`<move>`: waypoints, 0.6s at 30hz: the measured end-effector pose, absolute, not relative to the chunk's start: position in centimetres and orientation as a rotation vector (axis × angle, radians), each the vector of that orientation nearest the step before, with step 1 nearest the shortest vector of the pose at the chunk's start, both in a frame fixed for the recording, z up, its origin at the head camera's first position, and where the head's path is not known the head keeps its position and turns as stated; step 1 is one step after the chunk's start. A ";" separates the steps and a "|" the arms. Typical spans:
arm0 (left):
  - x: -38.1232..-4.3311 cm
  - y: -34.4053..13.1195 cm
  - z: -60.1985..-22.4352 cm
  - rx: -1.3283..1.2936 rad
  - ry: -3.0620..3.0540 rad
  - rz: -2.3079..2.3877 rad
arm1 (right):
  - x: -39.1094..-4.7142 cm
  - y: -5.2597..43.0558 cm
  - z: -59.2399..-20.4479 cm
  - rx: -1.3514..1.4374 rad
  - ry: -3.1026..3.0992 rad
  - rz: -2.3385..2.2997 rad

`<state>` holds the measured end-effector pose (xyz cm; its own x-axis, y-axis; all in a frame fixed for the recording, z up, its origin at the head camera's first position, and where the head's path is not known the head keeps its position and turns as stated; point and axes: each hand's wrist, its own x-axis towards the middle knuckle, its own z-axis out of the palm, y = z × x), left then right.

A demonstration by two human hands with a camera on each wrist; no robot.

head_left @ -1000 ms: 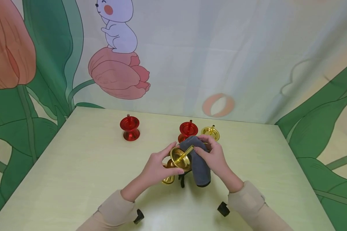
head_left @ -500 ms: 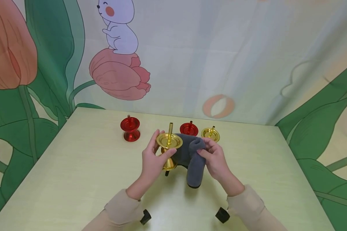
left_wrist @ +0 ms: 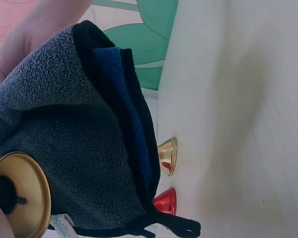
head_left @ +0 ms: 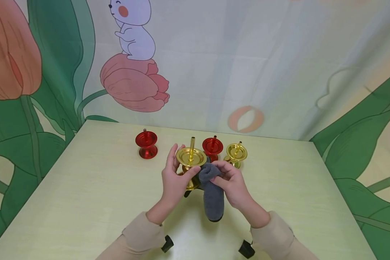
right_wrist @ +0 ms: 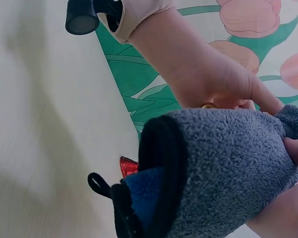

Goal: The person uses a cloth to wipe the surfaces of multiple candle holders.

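Gold candlestick point(head_left: 191, 157) is upright, lifted above the pale table point(head_left: 84, 202), with the left hand point(head_left: 174, 182) curled round it below its dish. The right hand point(head_left: 234, 187) pinches a folded gray cloth point(head_left: 213, 202) just beside it. Behind stand a second gold candlestick point(head_left: 237, 152) and a red candlestick point(head_left: 212, 146), with another red candlestick point(head_left: 147, 144) farther left

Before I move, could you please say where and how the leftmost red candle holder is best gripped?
I'd probably take the leftmost red holder by its waist, which narrows between dish and base; it stands upright, so come level from its left, away from the held gold holder.
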<state>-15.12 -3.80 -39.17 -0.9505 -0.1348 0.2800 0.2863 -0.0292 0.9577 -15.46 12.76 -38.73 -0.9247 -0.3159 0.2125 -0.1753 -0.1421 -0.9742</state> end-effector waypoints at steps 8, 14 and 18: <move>-15.4 -3.9 -40.4 -0.287 -1.885 -2.153 | -15.5 12.3 -38.8 -0.428 2.075 -2.253; -15.4 -4.2 -40.6 -0.480 -1.905 -2.130 | -15.7 12.2 -38.9 -0.372 2.040 -2.281; -15.5 -4.3 -40.8 -0.580 -1.966 -2.068 | -15.7 12.2 -38.9 -0.333 2.011 -2.288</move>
<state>-15.51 -4.26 -40.77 -0.8955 0.1037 0.4328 0.4270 -0.0736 0.9012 -15.74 12.18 -38.92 -0.9734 -0.2003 0.1114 -0.0847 -0.1372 -0.9869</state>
